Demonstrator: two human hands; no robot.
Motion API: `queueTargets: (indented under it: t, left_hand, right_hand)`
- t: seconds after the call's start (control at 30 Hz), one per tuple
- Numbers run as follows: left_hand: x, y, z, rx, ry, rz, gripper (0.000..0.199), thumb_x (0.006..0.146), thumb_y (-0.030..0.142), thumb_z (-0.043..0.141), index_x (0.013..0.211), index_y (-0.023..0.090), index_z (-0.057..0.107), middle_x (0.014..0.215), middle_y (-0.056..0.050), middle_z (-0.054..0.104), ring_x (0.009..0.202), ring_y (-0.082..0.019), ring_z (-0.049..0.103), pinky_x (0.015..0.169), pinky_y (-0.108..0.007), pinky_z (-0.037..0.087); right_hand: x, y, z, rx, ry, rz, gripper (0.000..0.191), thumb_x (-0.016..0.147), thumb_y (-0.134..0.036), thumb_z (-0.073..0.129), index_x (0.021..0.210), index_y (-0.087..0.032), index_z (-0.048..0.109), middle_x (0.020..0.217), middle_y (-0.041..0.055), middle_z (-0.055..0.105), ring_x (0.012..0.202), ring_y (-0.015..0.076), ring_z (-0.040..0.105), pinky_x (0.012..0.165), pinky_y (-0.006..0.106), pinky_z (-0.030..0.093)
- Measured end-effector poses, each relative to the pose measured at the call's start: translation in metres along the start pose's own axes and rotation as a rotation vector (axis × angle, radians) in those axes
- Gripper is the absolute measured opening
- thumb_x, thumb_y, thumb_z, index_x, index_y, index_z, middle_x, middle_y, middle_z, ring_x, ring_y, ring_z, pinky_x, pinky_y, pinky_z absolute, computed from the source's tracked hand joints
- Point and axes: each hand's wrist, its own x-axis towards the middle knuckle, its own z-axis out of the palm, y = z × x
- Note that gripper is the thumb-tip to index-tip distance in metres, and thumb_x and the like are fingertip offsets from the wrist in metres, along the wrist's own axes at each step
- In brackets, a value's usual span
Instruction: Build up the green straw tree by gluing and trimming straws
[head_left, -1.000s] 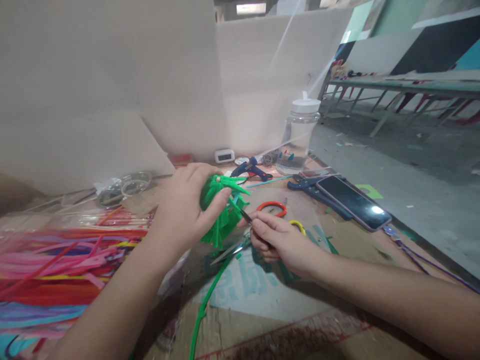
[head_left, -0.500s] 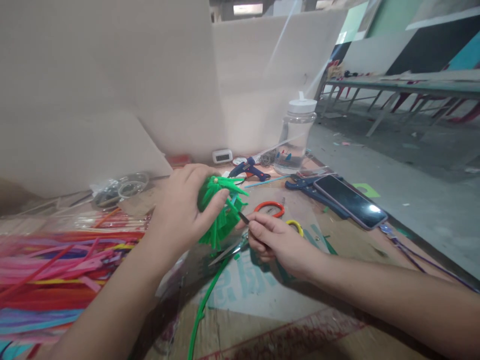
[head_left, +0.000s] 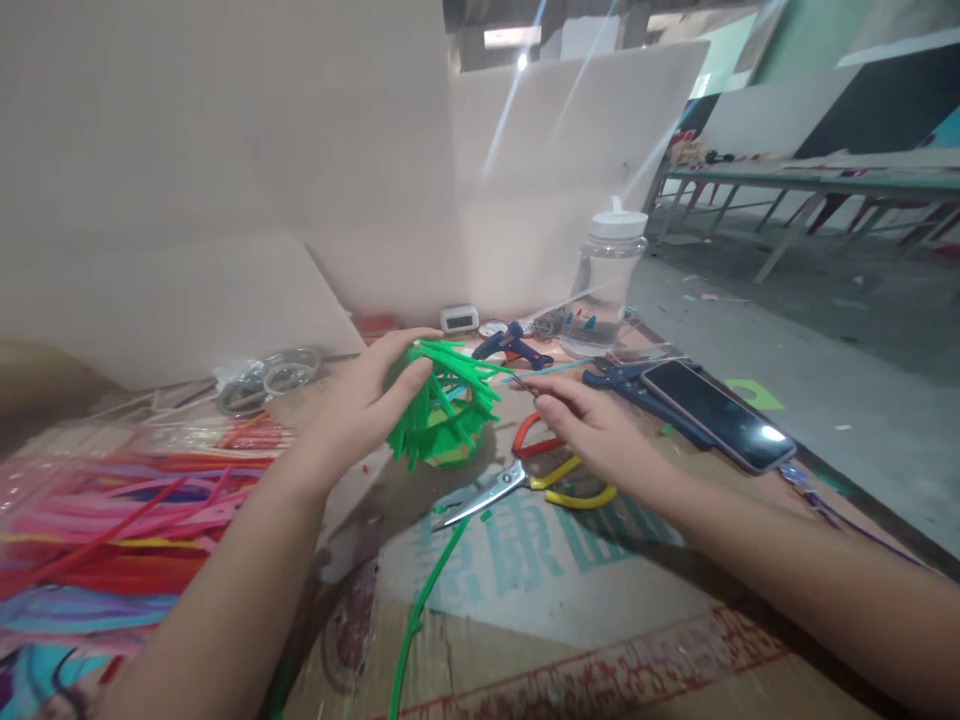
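From here the green fringed piece (head_left: 440,436) is looking largely formed, though a loose strip (head_left: 412,625) is lying apart at its six o'clock; what remains I'm not able to tell. It's sitting at three o'clock from the left hand (head_left: 356,405), which is cupping it, and nine o'clock from the right hand (head_left: 596,425), which is pinching a thin dark tool (head_left: 526,387).

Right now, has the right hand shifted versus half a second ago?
Yes: the right hand has moved up and right in view, closer to the bottle.
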Motion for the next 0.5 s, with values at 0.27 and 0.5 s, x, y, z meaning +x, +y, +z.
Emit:
queueTargets:
  t: [0.27, 0.5]
  left_hand:
    - [0.004, -0.011, -0.001, -0.105, -0.017, -0.042, 0.053, 0.098, 0.055, 0.045, 0.138, 0.021, 0.055, 0.139, -0.011, 0.061, 0.122, -0.027, 0.059, 0.106, -0.042, 0.045]
    - [-0.002, 0.003, -0.008, -0.115, 0.035, -0.084, 0.048, 0.099, 0.054, 0.044, 0.132, 0.023, 0.059, 0.134, -0.008, 0.065, 0.121, -0.025, 0.061, 0.102, -0.038, 0.048]
  right_hand:
    - [0.032, 0.072, -0.027, -0.586, -0.178, -0.07, 0.042, 0.095, -0.02, 0.049, 0.134, -0.018, 0.063, 0.119, 0.0163, 0.062, 0.11, 0.028, 0.06, 0.098, 0.043, 0.047]
    - [0.031, 0.051, -0.023, -0.572, -0.197, -0.184, 0.034, 0.095, -0.026, 0.053, 0.124, -0.017, 0.067, 0.117, 0.0155, 0.063, 0.114, 0.0282, 0.058, 0.1, 0.043, 0.044]
